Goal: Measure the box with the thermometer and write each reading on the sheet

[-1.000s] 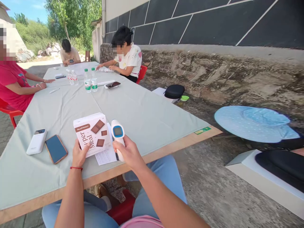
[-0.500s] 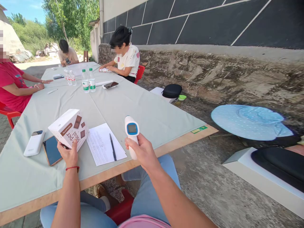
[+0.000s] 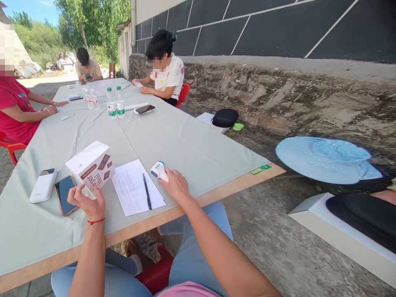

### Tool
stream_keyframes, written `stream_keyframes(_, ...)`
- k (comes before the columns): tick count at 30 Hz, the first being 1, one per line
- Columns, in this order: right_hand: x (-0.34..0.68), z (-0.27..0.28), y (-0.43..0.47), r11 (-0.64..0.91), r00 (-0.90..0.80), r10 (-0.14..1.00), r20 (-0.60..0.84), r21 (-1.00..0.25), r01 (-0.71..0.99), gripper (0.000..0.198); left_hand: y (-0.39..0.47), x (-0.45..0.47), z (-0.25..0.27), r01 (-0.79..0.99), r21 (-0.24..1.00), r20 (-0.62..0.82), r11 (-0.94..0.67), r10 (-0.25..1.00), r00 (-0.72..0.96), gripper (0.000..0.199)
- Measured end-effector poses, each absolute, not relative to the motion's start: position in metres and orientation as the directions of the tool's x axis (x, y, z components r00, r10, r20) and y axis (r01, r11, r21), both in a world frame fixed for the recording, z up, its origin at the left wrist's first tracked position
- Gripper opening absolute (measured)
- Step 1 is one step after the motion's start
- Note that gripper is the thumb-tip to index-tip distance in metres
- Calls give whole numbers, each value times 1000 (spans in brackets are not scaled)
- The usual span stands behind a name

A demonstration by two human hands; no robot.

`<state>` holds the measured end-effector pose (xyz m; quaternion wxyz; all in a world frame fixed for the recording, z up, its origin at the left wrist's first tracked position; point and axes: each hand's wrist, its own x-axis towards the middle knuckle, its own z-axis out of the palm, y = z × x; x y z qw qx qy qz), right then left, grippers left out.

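Observation:
My right hand (image 3: 177, 185) grips the handle of a white and blue infrared thermometer (image 3: 158, 170), which is turned sideways low over the cloth, its buttons showing. My left hand (image 3: 89, 202), a red cord on its wrist, is just in front of a white and brown printed box (image 3: 90, 165). Its fingers and thumb are apart; whether a fingertip still touches the box I cannot tell. Between the hands lie written paper sheets (image 3: 128, 194) with a black pen (image 3: 147, 192) on top. Left of the box are a phone (image 3: 65, 197) and a white power bank (image 3: 43, 185).
Water bottles (image 3: 111, 105) stand farther up the cloth-covered table (image 3: 185, 144), near another phone (image 3: 144, 109). Several people sit around it, one in a red shirt (image 3: 18, 107) at left. To the right are a light-blue hat (image 3: 324, 159) and a black case (image 3: 365, 218) on a white box.
My right hand has lowered the thermometer and turned it onto its side, so its screen no longer faces me. My left hand has loosened from the box, which now sits more level.

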<state>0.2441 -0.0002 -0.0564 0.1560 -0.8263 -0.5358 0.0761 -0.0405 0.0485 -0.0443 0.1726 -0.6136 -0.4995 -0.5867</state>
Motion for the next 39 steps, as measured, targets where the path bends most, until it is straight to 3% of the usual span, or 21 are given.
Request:
stream_keyframes(3,246,-54,-1,-353,416,898,140,-331,875,36,41,-30,-40,825,214,921,-523,389,8,27)
stream_keyframes(6,234,-49,-8,-209,341,902,266,-423,882,28,39,-20,-41,734,163,809,-659,515,283,15)
stream_keyframes(9,210,-44,-8,-131,242,960,144,-536,834,25,40,-16,-47,629,249,583,-736,633,510,17)
stream_keyframes(12,190,-41,0,-199,239,971,23,-475,857,37,42,-17,-52,591,303,393,-747,663,637,40)
stream_keyframes(15,188,-44,9,-179,194,981,-8,-420,890,40,44,-18,-57,582,327,336,-745,667,665,59)
stream_keyframes(17,195,-52,11,-52,112,991,78,-539,841,40,45,-17,-58,586,332,331,-739,673,662,60)
stream_keyframes(19,203,-63,7,131,84,966,245,-740,660,34,44,-16,-58,602,340,321,-723,691,648,57)
stream_keyframes(21,207,-73,-2,295,156,915,373,-879,375,30,44,-15,-58,595,352,312,-722,690,652,60)
stream_keyframes(23,206,-79,-12,375,247,884,396,-918,126,31,44,-13,-57,604,365,281,-708,702,654,59)
stream_keyframes(26,200,-79,-28,360,324,887,330,-932,-35,34,43,-9,-56,622,391,232,-679,726,647,57)
stream_keyframes(31,198,-76,-46,266,298,926,233,-961,-76,41,38,1,-61,627,413,241,-661,743,625,53)
stream_keyframes(35,200,-82,-46,153,252,957,143,-988,-20,26,35,4,-64,644,401,224,-651,752,620,54)
stream_keyframes(39,198,-87,-41,144,269,948,168,-984,109,19,33,6,-61,672,367,198,-643,760,619,52)
